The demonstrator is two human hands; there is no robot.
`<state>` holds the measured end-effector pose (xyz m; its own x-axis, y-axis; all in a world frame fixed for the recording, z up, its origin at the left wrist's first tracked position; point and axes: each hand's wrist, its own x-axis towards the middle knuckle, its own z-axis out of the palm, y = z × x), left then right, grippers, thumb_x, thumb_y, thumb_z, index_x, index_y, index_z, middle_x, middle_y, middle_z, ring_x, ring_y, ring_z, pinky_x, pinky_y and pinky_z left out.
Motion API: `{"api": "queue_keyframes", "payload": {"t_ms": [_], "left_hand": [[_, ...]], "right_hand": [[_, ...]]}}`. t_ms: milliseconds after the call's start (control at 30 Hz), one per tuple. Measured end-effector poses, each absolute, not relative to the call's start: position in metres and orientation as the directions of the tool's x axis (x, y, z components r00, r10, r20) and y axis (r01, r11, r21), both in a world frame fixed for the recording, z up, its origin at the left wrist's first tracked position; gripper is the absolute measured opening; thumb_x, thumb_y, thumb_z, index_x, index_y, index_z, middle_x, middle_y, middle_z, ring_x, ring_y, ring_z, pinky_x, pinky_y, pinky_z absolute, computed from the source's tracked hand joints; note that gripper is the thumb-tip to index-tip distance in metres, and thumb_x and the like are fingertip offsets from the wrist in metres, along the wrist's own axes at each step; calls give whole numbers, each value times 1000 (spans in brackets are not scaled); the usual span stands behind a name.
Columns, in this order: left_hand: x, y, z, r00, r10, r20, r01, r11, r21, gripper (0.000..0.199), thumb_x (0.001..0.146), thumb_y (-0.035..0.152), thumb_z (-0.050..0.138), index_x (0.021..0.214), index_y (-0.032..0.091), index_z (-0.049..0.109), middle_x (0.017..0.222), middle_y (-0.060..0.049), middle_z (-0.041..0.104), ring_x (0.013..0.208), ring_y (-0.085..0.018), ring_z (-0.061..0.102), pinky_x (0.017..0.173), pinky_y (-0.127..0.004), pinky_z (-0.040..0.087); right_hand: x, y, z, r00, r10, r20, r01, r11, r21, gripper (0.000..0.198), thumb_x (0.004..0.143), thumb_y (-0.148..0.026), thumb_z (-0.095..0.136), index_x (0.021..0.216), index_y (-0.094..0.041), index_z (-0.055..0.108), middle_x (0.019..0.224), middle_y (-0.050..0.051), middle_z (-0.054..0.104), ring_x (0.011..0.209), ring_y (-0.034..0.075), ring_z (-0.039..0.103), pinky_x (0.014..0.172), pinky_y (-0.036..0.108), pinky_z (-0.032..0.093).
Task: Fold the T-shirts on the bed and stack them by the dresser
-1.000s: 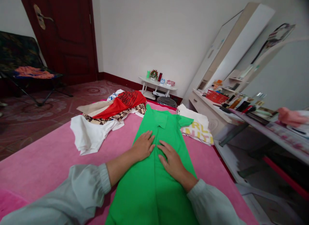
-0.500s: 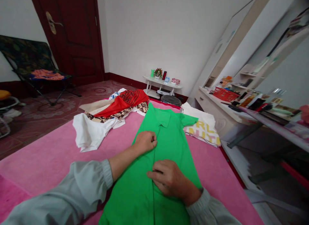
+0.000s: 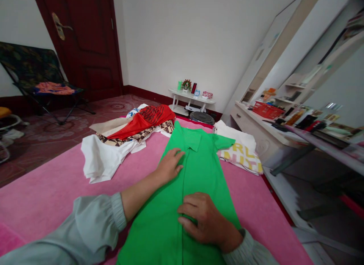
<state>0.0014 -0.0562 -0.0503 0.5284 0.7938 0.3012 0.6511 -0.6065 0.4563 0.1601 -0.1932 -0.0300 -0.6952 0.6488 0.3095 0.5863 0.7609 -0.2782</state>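
A green collared shirt (image 3: 210, 174) lies lengthwise on the pink bed cover (image 3: 65, 204), its collar at the far end. A seam or placket runs down its middle. My left hand (image 3: 170, 166) rests on the shirt left of that line, just below the collar, its thumb and fingers apart. Closer to me, my right hand (image 3: 203, 217) lies over the line with curved fingers. Green fabric shows through the gap between its thumb and forefinger, and neither hand appears to grip any cloth. The shirt's near end runs out of view.
Left of the shirt lie a white garment (image 3: 102, 158), a red garment (image 3: 133, 124) and a brown patterned one (image 3: 116, 139). A white printed shirt (image 3: 241, 147) lies to the right. Beyond are a dressing table (image 3: 250, 122) with a red basket (image 3: 267, 110), a low shelf (image 3: 190, 97) and a folding chair (image 3: 34, 71).
My left hand has opened from a closed pinch and shifted slightly up and left. My right hand has moved a little nearer me and right, its thumb parting from the forefinger.
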Motion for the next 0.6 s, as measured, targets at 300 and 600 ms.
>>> {"api": "queue_keyframes", "payload": {"t_ms": [300, 600], "left_hand": [[4, -61, -65, 608, 765, 213, 742, -643, 190, 55, 95, 43, 28, 144, 18, 35, 154, -11, 26, 142, -28, 18, 114, -52, 12], [2, -63, -62, 599, 767, 231, 736, -640, 220, 56, 95, 44, 27, 144, 18, 36, 154, -11, 25, 142, -29, 18, 114, -53, 13]], "right_hand": [[247, -104, -21, 196, 789, 583, 787, 227, -573, 30, 82, -32, 52, 109, -18, 58, 105, 11, 62, 88, 21, 61, 74, 33, 50], [306, -2, -11, 462, 828, 318, 776, -204, -596, 53, 64, -38, 67, 111, -14, 62, 70, 3, 68, 62, 19, 63, 61, 30, 49]]}}
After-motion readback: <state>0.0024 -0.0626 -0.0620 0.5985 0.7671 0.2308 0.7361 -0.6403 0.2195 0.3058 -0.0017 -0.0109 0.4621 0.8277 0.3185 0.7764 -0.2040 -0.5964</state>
